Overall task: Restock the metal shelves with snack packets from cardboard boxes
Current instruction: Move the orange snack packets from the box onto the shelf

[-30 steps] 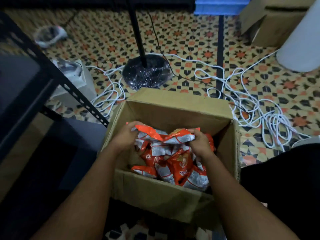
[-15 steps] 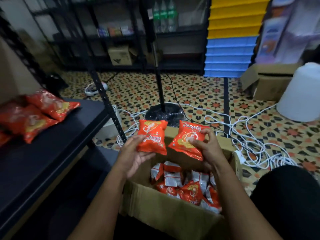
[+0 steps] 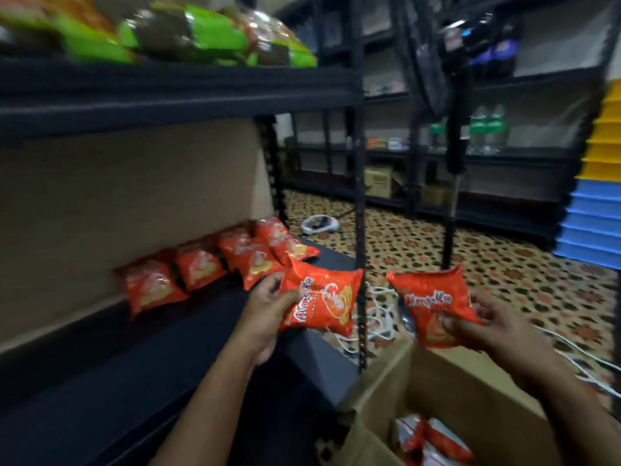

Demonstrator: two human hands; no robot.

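Note:
My left hand (image 3: 265,309) grips an orange snack packet (image 3: 322,302) by its left edge, held over the right end of the dark metal shelf (image 3: 168,358). My right hand (image 3: 494,326) holds a second orange packet (image 3: 433,311) above the open cardboard box (image 3: 447,398), which has more orange packets (image 3: 430,438) inside. A row of several orange packets (image 3: 215,264) leans against the back panel of that shelf.
The upper shelf (image 3: 168,92) carries green and brown packets (image 3: 188,35). A black upright post (image 3: 359,196) stands between my hands. White cables (image 3: 379,317) lie on the patterned floor. Far shelves with bottles (image 3: 484,129), stacked blue and yellow bins (image 3: 594,196) at right.
Both hands lifted a packet each out of the box and carried them up and left toward the shelf. My view swung from the box up to the shelving.

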